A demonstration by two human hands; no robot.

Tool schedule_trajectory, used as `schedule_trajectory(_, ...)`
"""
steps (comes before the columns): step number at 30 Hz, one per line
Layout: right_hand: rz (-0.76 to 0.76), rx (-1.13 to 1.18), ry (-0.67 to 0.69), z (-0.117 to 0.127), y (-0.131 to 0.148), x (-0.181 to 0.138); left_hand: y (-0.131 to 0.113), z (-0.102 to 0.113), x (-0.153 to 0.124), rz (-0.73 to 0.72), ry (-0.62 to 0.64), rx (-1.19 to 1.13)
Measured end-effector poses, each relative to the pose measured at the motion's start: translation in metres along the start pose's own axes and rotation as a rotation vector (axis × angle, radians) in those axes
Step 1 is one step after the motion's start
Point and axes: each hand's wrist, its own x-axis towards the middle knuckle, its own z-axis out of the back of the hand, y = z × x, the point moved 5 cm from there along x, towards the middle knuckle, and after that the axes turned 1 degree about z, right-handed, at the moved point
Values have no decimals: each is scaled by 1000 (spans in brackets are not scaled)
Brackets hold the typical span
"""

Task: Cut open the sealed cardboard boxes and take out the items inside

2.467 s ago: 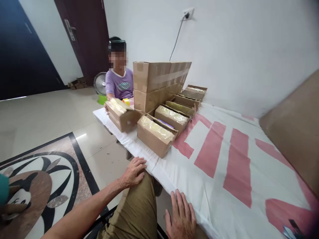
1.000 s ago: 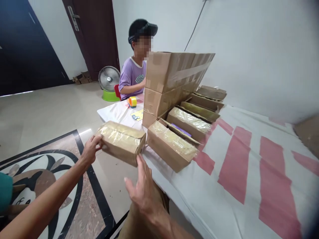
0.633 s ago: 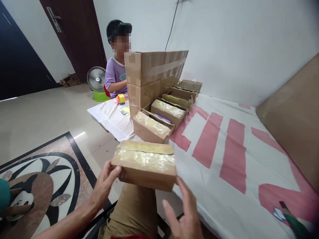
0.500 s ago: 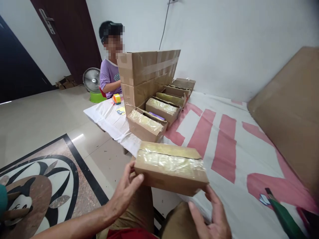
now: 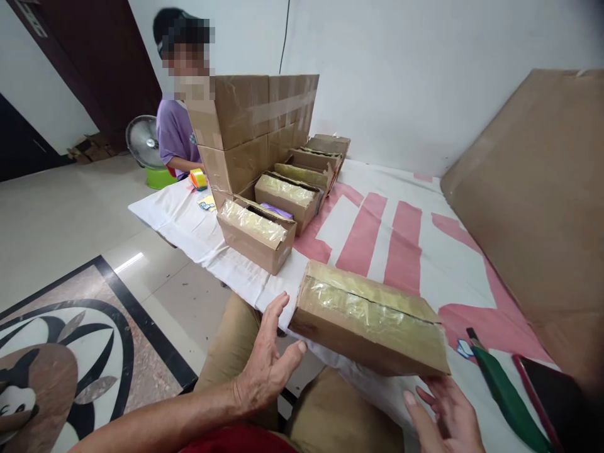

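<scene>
A long cardboard box [image 5: 372, 340] with clear tape and a yellowish lining along its top is at the front edge of the cloth-covered table. My left hand [image 5: 268, 358] is just off the box's left end, fingers spread and holding nothing. At the box's lower right corner, my right hand [image 5: 443, 415] has its fingers against the underside, partly hidden by the box, with the thumb apart from it. Farther back, a similar small box [image 5: 257, 236] stands at the head of a row of several open boxes, one showing something purple [image 5: 277, 211].
Taller taped cartons [image 5: 245, 113] are stacked behind the row. A person in a purple shirt [image 5: 177, 135] sits beyond them. Tape rolls [image 5: 198, 180] lie on the table [image 5: 174, 211]. To the right are a green-handled tool [image 5: 507, 396], a dark phone-like object [image 5: 557, 402] and a large cardboard sheet [image 5: 528, 189].
The box has moved right, onto the table's front edge. My left hand has let go of its left end and opened. My right hand has shifted right with the box. The view has turned.
</scene>
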Motion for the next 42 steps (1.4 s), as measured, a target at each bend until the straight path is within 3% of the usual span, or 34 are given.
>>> schedule_trajectory(7, -97, -69, -23, -3, 3, -1, -13, -33, -19, -202, 110, 105)
schedule_trajectory(13, -60, -43, -118, -5, 18, 2, -16, -54, -30, -220, 265, 71)
schedule_trajectory(16, -31, 48, -87, -18, 18, -4, -18, -41, -6, -193, 186, 25)
schedule_trajectory(21, -28, 48, 97, -44, 7, -25, -2, 4, 41, -99, 2, 24)
schedule_trajectory(26, -34, -14, 102, -37, -4, -32, 16, 29, 42, 7, -113, 113)
schedule_trajectory(31, 22, -52, 140, -28, -9, -34, 25, 36, 37, 73, -167, 123)
schedule_trajectory(42, 317, -46, 278, -32, 23, -27, 1, 25, 55, -111, -257, 25)
